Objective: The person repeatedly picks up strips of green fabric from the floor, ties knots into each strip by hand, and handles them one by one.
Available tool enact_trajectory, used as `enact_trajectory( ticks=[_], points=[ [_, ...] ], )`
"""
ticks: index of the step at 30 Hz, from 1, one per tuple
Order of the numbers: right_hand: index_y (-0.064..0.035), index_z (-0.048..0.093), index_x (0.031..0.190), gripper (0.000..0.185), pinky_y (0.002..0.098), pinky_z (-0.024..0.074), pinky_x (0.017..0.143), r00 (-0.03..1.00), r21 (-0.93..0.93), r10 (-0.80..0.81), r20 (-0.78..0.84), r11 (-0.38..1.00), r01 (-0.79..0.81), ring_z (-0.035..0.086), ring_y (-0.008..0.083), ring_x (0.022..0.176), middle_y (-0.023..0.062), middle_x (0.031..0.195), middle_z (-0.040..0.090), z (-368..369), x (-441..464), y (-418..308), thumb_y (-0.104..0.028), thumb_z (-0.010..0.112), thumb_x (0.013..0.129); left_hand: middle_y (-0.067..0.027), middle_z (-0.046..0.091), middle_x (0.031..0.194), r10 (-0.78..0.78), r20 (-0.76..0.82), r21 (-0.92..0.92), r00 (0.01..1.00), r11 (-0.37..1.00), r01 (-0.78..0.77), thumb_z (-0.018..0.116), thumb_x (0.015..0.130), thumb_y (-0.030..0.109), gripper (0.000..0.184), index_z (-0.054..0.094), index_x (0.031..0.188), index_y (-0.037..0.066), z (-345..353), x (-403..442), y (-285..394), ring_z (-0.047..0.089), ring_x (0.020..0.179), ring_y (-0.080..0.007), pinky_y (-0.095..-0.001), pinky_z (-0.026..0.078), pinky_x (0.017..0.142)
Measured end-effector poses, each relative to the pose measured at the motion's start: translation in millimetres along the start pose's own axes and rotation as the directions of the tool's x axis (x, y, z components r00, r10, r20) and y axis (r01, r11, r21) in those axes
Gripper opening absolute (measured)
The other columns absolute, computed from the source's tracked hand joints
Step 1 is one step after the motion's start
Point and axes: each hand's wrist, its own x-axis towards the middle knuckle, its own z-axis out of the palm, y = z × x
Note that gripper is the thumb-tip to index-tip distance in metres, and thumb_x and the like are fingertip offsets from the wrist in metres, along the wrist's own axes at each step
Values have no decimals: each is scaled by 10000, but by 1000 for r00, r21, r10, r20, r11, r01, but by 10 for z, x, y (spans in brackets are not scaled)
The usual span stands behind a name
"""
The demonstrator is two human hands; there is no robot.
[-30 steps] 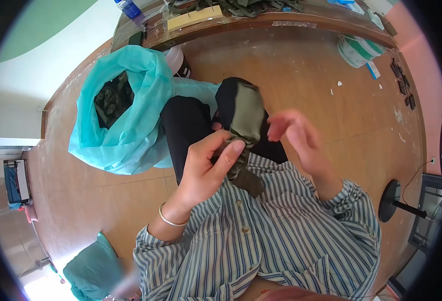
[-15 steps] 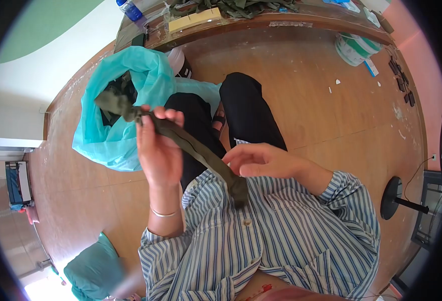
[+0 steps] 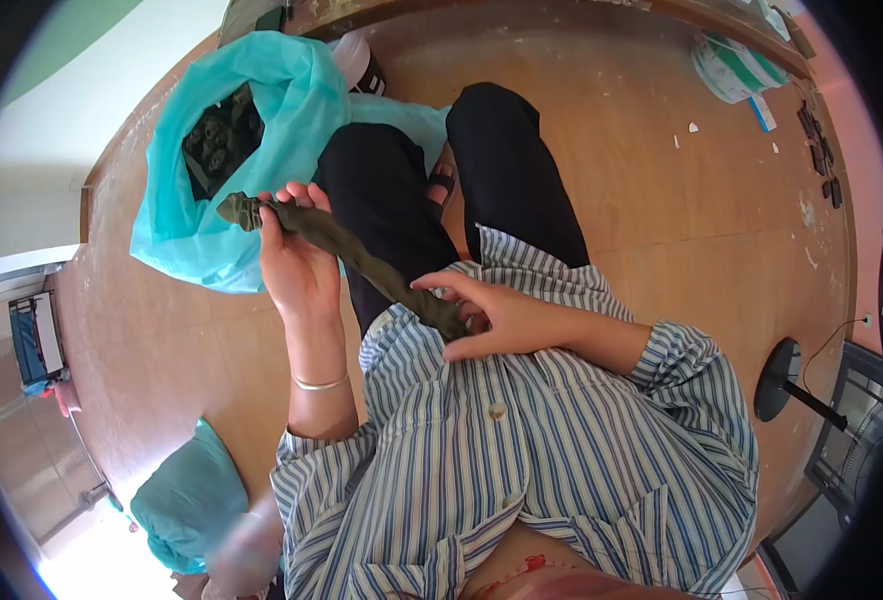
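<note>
A long strip of dark olive cloth stretches slantwise between my two hands, over my lap. Its gathered upper end is held by my left hand, with the palm turned up and the thumb on the cloth. At the lower end, my right hand has its fingers and thumb curled round the cloth, close to my striped shirt. Beyond my left hand stands a turquoise bag, open at the top, with dark olive cloth pieces inside.
A wooden table edge runs along the top. A white and green bucket is at the upper right, a round-based stand at the right. A teal bundle lies at the lower left. A black-and-white container stands behind the bag.
The cloth, first bunched in my left hand, was stretched out lengthwise. My right hand has since closed round its lower end. The view has tilted downward.
</note>
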Motion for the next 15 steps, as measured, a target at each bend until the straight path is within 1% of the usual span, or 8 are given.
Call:
enact_trajectory(
  ticks=[2,6,9,10,11,13,14,15],
  points=[
    [-123,375,1549,677,308,549,803,999,-54,-41,-18,998,40,688,248,943,163,1201,665,20,-11,71,-159,687,949,-91,591,1165,13,-19,13,1000,1000,-13,519,1105,200,208,551,1281,95,-82,-22,30,597,1153,-231,-411,468,1107],
    [-100,426,1508,633,291,516,737,976,-135,-30,-216,991,0,654,202,825,148,1096,699,-147,-30,-140,-129,678,928,-119,569,1325,-124,-227,386,966,899,206,544,1090,226,348,525,1400,68,-106,-209,156,531,1297,-255,-410,389,1169],
    [-86,437,1502,611,286,509,756,982,-199,11,-189,979,-49,639,189,839,144,1151,677,-322,-79,-426,-76,649,930,-149,487,1501,103,-194,658,976,751,51,635,1022,187,543,456,1513,43,240,-552,-45,447,1403,-282,-411,321,1199],
    [-79,442,1499,601,283,506,766,985,-231,33,-172,970,-73,632,182,846,141,1178,666,-366,-104,-524,-49,635,930,-149,439,1557,83,125,890,989,432,-148,678,979,154,616,436,1532,30,410,-634,-88,412,1435,-288,-412,300,1209],
    [-72,447,1496,593,280,503,775,987,-264,55,-153,960,-95,624,176,853,139,1206,655,-385,-126,-601,-23,621,931,-150,391,1612,-59,400,916,915,67,-396,721,936,120,694,416,1550,16,559,-694,-114,378,1466,-293,-413,278,1218],
    [-68,467,1479,574,271,495,761,983,-180,57,-175,980,-89,609,167,829,129,1173,660,-381,-164,-744,-21,621,928,-152,581,1448,-393,561,747,728,-139,-651,762,878,74,658,509,1479,-8,779,-702,-149,578,1248,-229,-343,440,1055],
    [-64,486,1462,556,262,488,747,977,-93,59,-204,993,-79,594,158,806,119,1141,664,-378,-185,-815,-19,621,924,-152,581,1448,-387,564,746,729,-140,-651,762,878,74,658,509,1479,-8,788,-726,-165,578,1248,-229,-343,440,1055],
    [-61,505,1445,538,254,481,734,970,-8,61,-235,998,-65,579,149,783,109,1108,668,-382,-203,-870,-17,622,921,-140,657,1258,-494,341,907,800,-53,-419,746,900,74,570,550,1426,-16,793,-744,-181,620,1052,-205,-310,475,921]
  ],
)
